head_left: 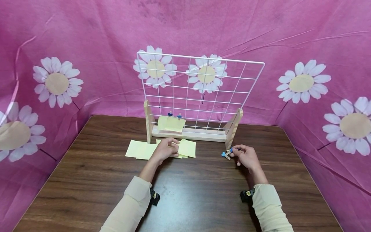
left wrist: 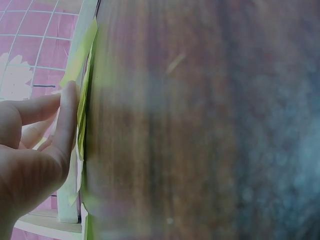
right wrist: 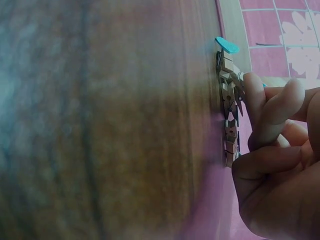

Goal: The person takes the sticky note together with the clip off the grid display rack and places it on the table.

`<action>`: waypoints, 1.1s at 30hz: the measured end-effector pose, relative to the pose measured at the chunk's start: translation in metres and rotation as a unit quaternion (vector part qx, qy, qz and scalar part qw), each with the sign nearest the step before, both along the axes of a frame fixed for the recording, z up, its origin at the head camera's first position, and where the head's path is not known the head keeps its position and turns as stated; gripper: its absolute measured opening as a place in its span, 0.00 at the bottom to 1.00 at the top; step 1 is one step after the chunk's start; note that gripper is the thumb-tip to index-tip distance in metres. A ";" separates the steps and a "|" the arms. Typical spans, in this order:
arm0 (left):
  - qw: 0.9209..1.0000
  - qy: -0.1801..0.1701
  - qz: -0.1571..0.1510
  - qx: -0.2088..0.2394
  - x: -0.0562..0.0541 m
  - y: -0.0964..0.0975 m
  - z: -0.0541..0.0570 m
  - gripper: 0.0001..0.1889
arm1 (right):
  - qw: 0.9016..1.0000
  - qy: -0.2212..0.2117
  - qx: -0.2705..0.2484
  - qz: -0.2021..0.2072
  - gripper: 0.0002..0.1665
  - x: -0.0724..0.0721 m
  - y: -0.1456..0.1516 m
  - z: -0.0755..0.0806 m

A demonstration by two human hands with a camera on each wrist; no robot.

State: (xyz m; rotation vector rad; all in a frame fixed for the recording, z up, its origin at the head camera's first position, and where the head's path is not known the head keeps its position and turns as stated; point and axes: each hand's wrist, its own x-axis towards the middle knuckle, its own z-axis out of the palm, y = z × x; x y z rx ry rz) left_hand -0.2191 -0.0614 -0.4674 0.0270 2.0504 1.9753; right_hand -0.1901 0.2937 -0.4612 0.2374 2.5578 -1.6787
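My left hand (head_left: 166, 149) is over a spread of yellow sticky notes (head_left: 134, 149), its thumb and finger pinching the edge of one note (left wrist: 82, 55) that tilts up from the others. Small wooden clothespins with blue hearts (head_left: 223, 154) lie by the right foot of a stand. My right hand (head_left: 246, 156) pinches one clothespin (right wrist: 239, 91) there, its fingers covering part of it. In the right wrist view, more clothespins (right wrist: 230, 145) lie in a row beside the fingertips. Another yellow note (head_left: 171, 125) hangs low on a white wire grid (head_left: 200, 85), under two blue-heart clips (head_left: 170, 114).
The grid stands upright in a pale wooden base (head_left: 189, 135) toward the back of a dark wood table (head_left: 191, 199). Pink cloth (head_left: 110, 38) with printed daisies surrounds the table at the back and sides. Each wrist wears a black camera (head_left: 155, 196).
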 end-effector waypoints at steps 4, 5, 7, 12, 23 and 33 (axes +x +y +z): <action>1.000 -0.002 -0.002 -0.005 0.000 0.000 0.001 0.15 | 1.000 -0.001 0.006 -0.002 0.15 0.000 -0.001 0.002; 1.000 -0.002 -0.002 -0.007 0.001 0.000 0.002 0.15 | 1.000 -0.001 0.007 -0.003 0.15 0.000 -0.001 0.002; 1.000 -0.001 -0.001 -0.013 0.001 0.000 0.002 0.15 | 1.000 -0.003 0.011 -0.003 0.16 0.000 -0.002 0.003; 1.000 -0.004 0.002 -0.020 0.001 0.001 0.005 0.15 | 1.000 -0.003 0.018 -0.005 0.17 0.001 -0.003 0.004; 1.000 -0.006 0.003 -0.005 0.000 0.000 0.006 0.15 | 1.000 -0.006 0.014 -0.022 0.17 0.001 -0.004 0.004; 1.000 0.003 0.020 0.018 0.000 -0.006 0.006 0.15 | 1.000 0.010 -0.005 -0.017 0.17 0.002 -0.010 0.009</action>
